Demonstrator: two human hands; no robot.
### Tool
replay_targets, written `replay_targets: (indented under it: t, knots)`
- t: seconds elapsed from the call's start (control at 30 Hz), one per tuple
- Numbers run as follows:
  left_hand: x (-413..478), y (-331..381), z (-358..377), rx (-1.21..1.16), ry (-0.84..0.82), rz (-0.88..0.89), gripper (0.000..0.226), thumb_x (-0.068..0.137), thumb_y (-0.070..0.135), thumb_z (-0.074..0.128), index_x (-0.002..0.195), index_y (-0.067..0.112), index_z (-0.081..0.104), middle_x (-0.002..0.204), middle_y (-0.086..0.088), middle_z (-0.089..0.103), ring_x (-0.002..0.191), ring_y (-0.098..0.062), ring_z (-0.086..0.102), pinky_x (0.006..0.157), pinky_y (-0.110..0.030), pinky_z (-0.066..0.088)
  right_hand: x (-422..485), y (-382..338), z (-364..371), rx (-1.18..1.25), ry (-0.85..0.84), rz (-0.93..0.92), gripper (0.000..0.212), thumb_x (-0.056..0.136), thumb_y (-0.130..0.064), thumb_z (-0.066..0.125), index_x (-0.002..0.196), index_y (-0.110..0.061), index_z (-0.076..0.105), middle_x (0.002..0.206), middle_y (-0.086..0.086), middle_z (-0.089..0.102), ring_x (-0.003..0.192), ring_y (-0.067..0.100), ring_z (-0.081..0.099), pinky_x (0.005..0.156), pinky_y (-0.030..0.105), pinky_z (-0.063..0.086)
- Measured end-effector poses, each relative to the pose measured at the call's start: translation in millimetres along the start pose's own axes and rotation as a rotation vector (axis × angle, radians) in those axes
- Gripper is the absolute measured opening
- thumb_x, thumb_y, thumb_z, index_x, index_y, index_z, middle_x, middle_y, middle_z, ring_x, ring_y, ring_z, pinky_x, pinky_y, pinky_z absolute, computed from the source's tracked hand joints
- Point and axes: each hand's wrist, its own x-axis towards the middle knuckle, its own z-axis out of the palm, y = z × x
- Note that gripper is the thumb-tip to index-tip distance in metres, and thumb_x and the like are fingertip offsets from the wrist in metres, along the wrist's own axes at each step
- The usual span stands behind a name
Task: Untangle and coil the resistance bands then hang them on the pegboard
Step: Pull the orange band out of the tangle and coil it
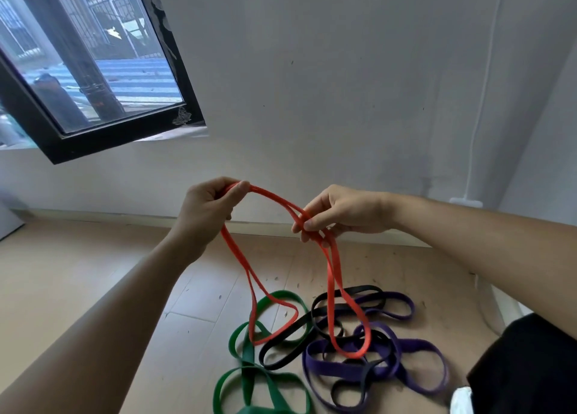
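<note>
**Forearms out, red band up off the floor**

Bare forearms reach in from both bottom corners, and both hands are busy with one thing: a long orange-red flat rubber resistance band (330, 288). Left hand (207, 210) is up at centre frame, fingers curled round the band's top bend, thumb pressed down on it. Right hand (340, 214) sits a little lower and to the right, thumb and fingertips pinching two red strands together where they meet. Between the two hands the band runs as a short doubled span, sagging slightly. Below each hand it drops in a long loop. One hangs under the left hand and ends over the green and black bands; the other hangs under the right hand and ends over the purple one. Whether those loop ends touch the pile or hang just above it, I cannot tell.

Down on the pale wood-look plank floor (93, 273) lies the rest of the tangle. A wide green rubber band (248, 360) sprawls on the left in several loops and runs out of the bottom edge. A narrow black rubber band (281, 333) snakes through the middle, crossing the green and weaving among the purple. A broad purple rubber band (324, 367) spreads to the right in overlapping loops.

Black fabric (530, 367) fills the lower right corner, with something white just beside it at the edge. Behind it all: a white wall (343, 70), a thin white cable (480, 101) running down it on the right, and a black-framed window (187, 79) at upper left.
</note>
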Motion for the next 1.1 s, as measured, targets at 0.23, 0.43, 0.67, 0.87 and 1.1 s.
replay_targets:
  t: [0.23,0.43,0.67,0.87,1.1]
  knots:
    - [-6,1,-12,0.089,-0.344,-0.027,0.033,0.082,0.04,0.067,0.1,0.013,0.073,0.066,0.008,0.062,0.059,-0.007,0.052,0.059,-0.021,0.046,-5,1,-2,-0.211,0.054,-0.026,0.02,0.094,-0.013,0.068,0.11,-0.002,0.076,0.099,0.013,0.077,0.084,0.016,0.072,0.081,0.032,0.06]
    - [-9,13,18,0.206,-0.497,0.003,0.024,0.089,0.034,0.069,0.09,0.01,0.073,0.059,0.004,0.057,0.052,-0.005,0.049,0.052,-0.016,0.043,-1,-8,9,-0.257,0.075,-0.104,0.021,0.093,-0.013,0.07,0.109,0.0,0.075,0.091,0.012,0.076,0.078,0.014,0.07,0.077,0.032,0.059]
    - [-6,18,26,0.179,-0.236,0.047,0.024,0.089,0.04,0.064,0.09,0.018,0.073,0.064,0.006,0.065,0.056,-0.004,0.052,0.055,-0.017,0.043,2,-1,9,-0.147,0.067,-0.087,0.024,0.095,-0.007,0.065,0.117,-0.002,0.071,0.108,0.013,0.075,0.101,0.026,0.072,0.08,0.029,0.059]
    - [5,12,-11,-0.159,0.161,-0.096,0.024,0.095,0.038,0.063,0.089,0.016,0.072,0.054,0.011,0.046,0.054,-0.009,0.036,0.053,-0.024,0.035,2,31,-12,-0.225,0.19,0.009,0.013,0.091,0.003,0.064,0.098,-0.005,0.072,0.086,0.01,0.068,0.08,0.019,0.069,0.076,0.029,0.059]
    - [2,-22,-38,-0.228,0.355,-0.238,0.033,0.09,0.048,0.066,0.1,0.017,0.073,0.071,0.004,0.043,0.062,-0.011,0.038,0.062,-0.026,0.039,-7,76,-47,-0.339,0.247,0.226,0.014,0.084,0.01,0.066,0.091,0.001,0.073,0.077,0.009,0.069,0.074,0.021,0.069,0.078,0.04,0.061]
